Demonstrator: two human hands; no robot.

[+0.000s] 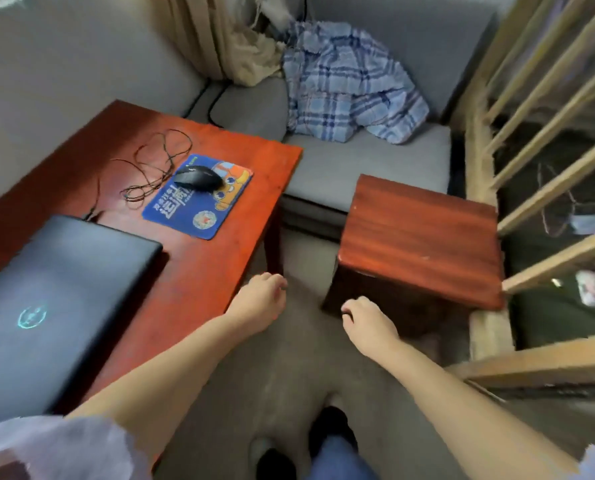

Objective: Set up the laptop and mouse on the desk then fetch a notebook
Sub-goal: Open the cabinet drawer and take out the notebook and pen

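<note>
A closed laptop point(57, 303) is seen lying on the near left part of the desk point(199, 271), its lid down; a mouse point(198, 177) is set on a blue mouse pad point(199, 199) toward the desk's far right edge, with a loose cable point(150, 164) coiled behind it; no notebook is visible anywhere. The left hand point(258, 303) is held at the desk's near right corner, fingers loosely curled and holding nothing; the right hand point(369, 322) is reached toward the near edge of a wooden stool point(421, 237), fingers bent, whether gripping the stool cannot be told. The setting-up step is judged largely placed, though the lid is unopened; the next move likely calls for opening the laptop or for locating the notebook elsewhere.
</note>
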